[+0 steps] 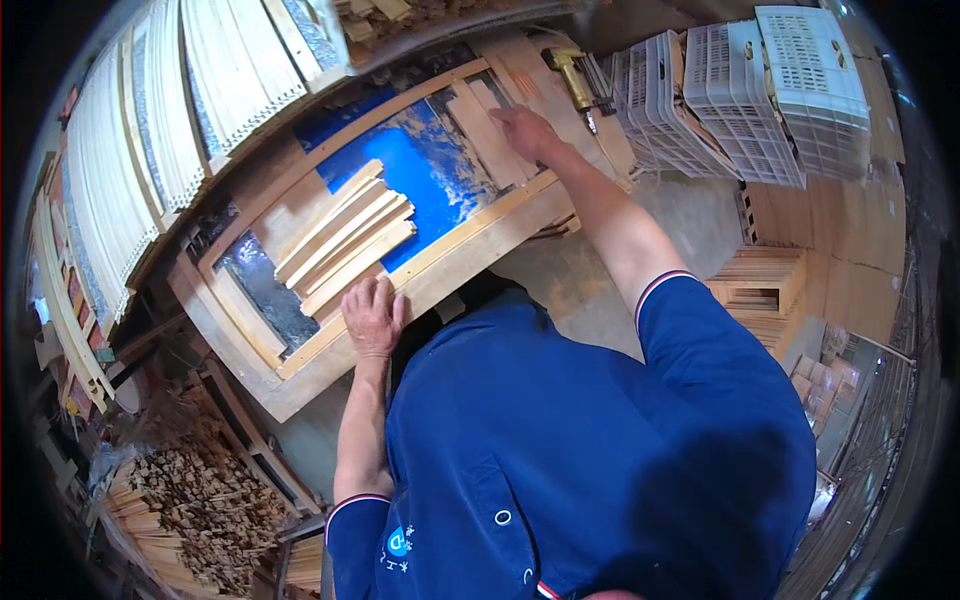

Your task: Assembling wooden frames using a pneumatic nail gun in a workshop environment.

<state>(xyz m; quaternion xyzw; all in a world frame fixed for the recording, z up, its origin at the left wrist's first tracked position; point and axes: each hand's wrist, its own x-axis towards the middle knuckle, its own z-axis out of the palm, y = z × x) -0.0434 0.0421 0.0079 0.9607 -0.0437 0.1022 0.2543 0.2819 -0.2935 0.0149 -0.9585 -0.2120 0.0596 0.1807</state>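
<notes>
A low stack of light wooden strips [350, 235] lies on the framed workbench [480, 215], across a bright blue sheet [430, 170]. My left hand [373, 315] rests at the bench's near rail, by the near end of the strips. Its fingers are slightly bent and a little apart, and I see no grip on a strip. Farther right, my right hand [527, 135] reaches over the bench's right end, with fingers stretched out at a flat wooden board [480, 130]. Its palm side is hidden.
A brass-coloured air nail gun [572, 78] lies at the far right corner. White plastic crates [720, 90] stand beyond it. Long wooden slats [230, 60] are racked at the far left. Cut wood pieces [200, 500] pile up at lower left, and a wooden frame stack [760, 290] stands right.
</notes>
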